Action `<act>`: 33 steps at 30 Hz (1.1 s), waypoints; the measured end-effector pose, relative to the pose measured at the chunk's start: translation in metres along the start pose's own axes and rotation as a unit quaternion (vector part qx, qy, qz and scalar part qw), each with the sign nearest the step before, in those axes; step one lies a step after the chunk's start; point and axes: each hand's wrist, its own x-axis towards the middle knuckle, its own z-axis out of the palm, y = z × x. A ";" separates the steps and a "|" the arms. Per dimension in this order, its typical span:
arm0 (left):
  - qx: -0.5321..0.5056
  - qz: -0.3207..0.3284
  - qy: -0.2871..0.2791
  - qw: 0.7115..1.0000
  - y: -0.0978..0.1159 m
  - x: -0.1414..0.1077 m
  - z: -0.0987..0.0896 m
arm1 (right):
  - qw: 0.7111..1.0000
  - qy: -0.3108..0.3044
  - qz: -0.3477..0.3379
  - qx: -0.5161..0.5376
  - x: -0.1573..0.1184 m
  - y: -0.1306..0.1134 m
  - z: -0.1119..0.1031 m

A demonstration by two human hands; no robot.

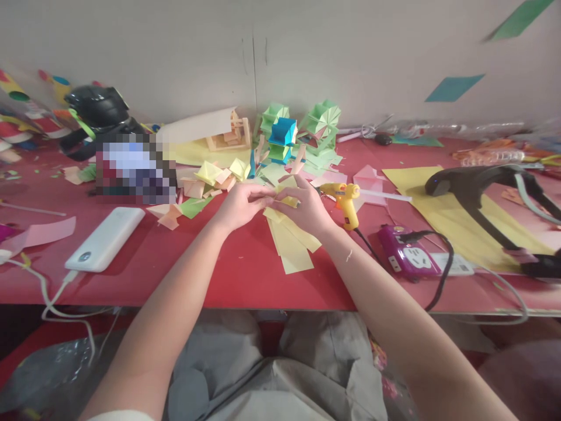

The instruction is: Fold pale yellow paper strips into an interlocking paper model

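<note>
My left hand and my right hand meet over the middle of the red table, fingertips pinched together on a small piece of yellow paper. The fingers cover much of that paper. Right below them lie several flat yellow paper strips on the table. Folded yellow and peach paper pieces are heaped just beyond my left hand. Beyond both hands stand green folded-paper models and a blue and green one. To the right of my right hand rests a yellow glue gun.
A purple power socket with a black cable sits at the right, beside a yellow sheet under a black head strap. At the left lie a white power bank and a blurred-out screen. The table's front edge is near my lap.
</note>
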 end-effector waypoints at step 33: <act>-0.029 0.000 -0.040 0.999 -0.001 0.000 -0.004 | 0.999 -0.027 0.016 0.025 0.000 -0.006 0.000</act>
